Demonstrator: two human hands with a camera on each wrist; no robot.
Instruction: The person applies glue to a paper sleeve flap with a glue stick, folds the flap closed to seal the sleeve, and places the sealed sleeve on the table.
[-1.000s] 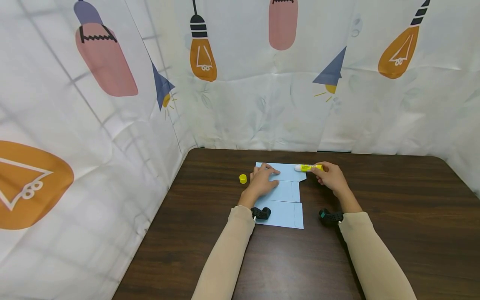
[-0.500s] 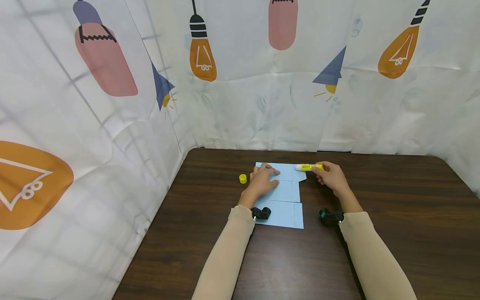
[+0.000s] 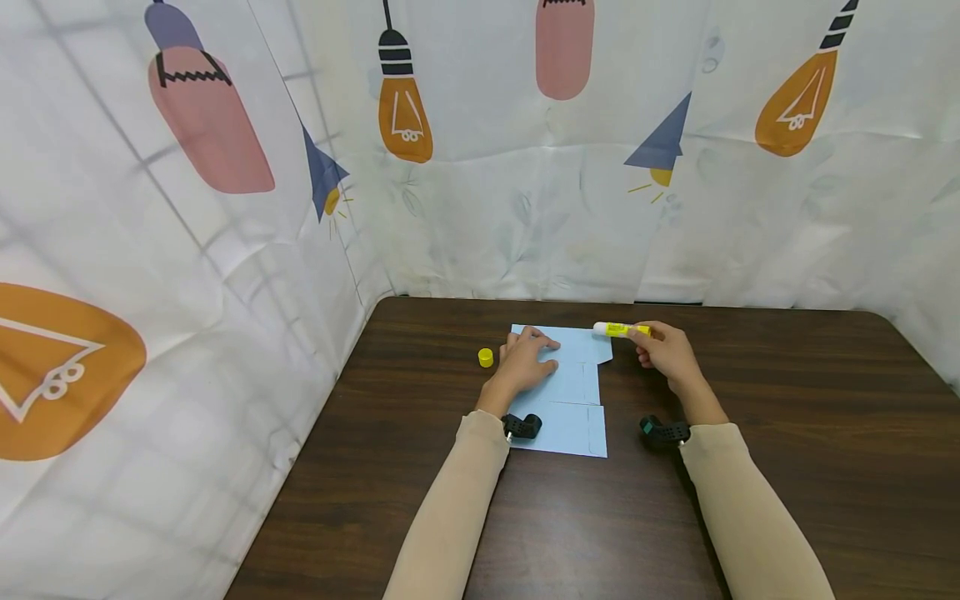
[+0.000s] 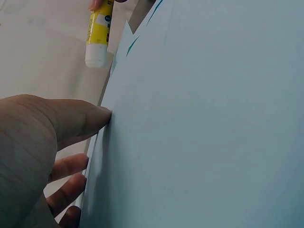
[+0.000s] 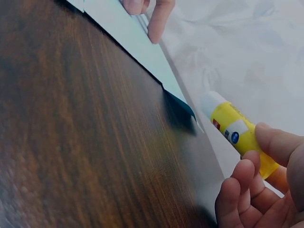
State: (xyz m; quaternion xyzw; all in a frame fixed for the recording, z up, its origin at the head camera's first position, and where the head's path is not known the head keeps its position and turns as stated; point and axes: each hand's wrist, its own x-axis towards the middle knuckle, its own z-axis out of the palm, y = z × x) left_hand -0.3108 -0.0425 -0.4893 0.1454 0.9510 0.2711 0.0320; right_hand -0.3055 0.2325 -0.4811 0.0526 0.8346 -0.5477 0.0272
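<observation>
A light blue sheet of card (image 3: 558, 425) with fold lines and side tabs lies on the table. Spread across its upper left part, my left hand (image 3: 522, 364) rests on the card, thumb and fingers apart. My right hand (image 3: 666, 352) pinches a yellow glue stick (image 3: 618, 330) between thumb and fingers, its white end pointing left over the card's upper right tab. In the right wrist view the uncapped glue stick (image 5: 237, 130) is tilted, near the lifted corner of the card (image 5: 142, 52). The left wrist view shows the thumb (image 4: 90, 118) on the card's edge.
A yellow cap (image 3: 486, 357) stands on the dark wooden table (image 3: 360, 500), left of the card. Printed white curtains (image 3: 480, 225) hang behind the table and along its left side. Black bands with small devices (image 3: 663, 432) sit on both wrists.
The glue stick in my right hand has shifted slightly right and up, towards the card's far edge. My left hand and the card stay where they were.
</observation>
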